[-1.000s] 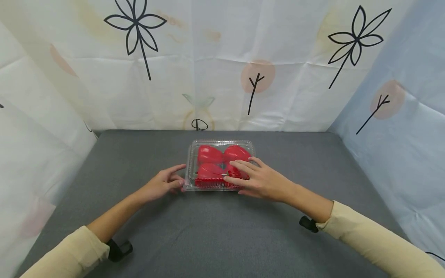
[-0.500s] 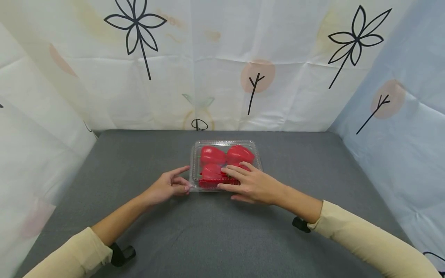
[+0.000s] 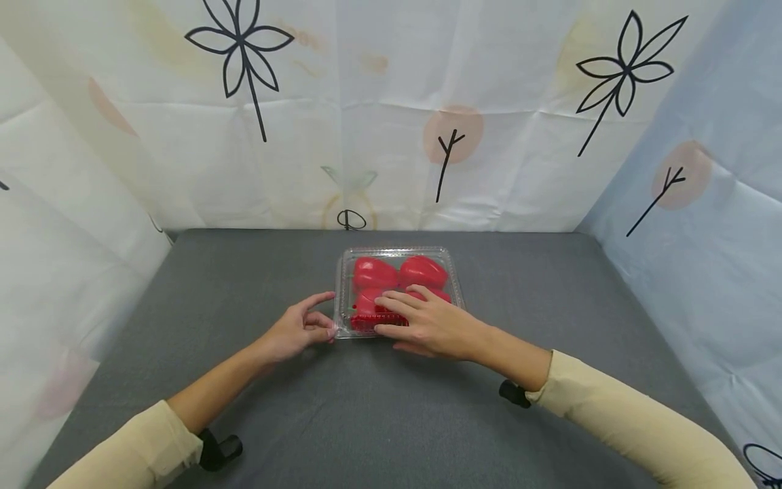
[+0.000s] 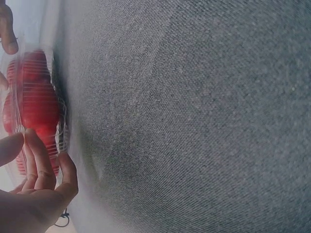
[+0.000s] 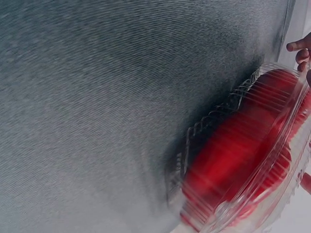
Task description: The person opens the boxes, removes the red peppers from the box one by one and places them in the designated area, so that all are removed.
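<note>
A clear plastic clamshell box (image 3: 400,251) stands in the middle of the grey table, holding several red bell peppers (image 3: 374,273). At its near left corner my left hand (image 3: 299,329) pinches the rim between thumb and fingers, which the left wrist view shows closely, with the hand (image 4: 43,187) at the lid seam. Over the near right part of the lid lies my right hand (image 3: 436,326), its fingers fairly straight and spread. It covers part of the front peppers. In the right wrist view the ribbed side of the box and a large pepper (image 5: 223,155) appear blurred.
Grey cloth (image 3: 366,421) covers the table. White patterned curtains (image 3: 391,136) hang behind it and along both sides. Each forearm carries a black wrist camera (image 3: 220,448). A thin black cable (image 3: 760,462) shows at the lower right.
The box has shifted slightly to the right, with my left hand following it and coming to its corner. My right hand has slid left across the front of the lid.
</note>
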`<state>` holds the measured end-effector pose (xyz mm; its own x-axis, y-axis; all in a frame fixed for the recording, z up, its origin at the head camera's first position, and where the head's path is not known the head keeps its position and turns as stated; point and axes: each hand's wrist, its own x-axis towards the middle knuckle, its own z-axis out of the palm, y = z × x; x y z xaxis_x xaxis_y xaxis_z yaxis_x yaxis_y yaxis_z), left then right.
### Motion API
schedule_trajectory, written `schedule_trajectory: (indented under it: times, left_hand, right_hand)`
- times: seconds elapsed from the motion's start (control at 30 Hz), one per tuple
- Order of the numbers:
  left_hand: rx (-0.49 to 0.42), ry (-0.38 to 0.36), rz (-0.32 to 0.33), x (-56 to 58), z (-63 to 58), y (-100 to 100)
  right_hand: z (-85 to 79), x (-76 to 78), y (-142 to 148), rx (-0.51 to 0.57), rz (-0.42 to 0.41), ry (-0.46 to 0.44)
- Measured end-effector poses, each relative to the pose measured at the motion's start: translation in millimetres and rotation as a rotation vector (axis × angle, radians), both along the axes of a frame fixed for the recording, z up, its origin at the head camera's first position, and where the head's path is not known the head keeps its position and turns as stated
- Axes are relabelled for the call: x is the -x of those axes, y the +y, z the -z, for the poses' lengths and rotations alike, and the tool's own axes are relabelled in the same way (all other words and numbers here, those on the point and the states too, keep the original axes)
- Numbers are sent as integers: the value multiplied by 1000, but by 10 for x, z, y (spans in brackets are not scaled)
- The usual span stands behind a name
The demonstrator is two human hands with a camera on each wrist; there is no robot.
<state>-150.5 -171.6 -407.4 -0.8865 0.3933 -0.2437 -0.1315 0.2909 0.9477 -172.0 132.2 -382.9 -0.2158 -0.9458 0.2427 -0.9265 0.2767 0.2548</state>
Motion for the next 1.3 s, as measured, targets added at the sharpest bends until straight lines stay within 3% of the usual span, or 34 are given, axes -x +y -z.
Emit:
schedule_trajectory:
  times: [0.23, 0.57, 0.9, 1.07, 1.3]
  left_hand:
    - [7, 3, -10, 7, 25, 8]
    - [-21, 6, 14, 22, 38, 11]
    - [-39, 2, 28, 13, 46, 34]
    - [-93, -41, 36, 20, 72, 38]
    - [-145, -90, 12, 52, 110, 57]
  right_hand:
    - [10, -4, -103, -35, 7, 23]
    - [-1, 3, -252, 3, -30, 27]
    - [10, -1, -359, 25, -19, -57]
    - [47, 1, -388, 49, 0, -114]
    - [93, 3, -453, 153, 5, -114]
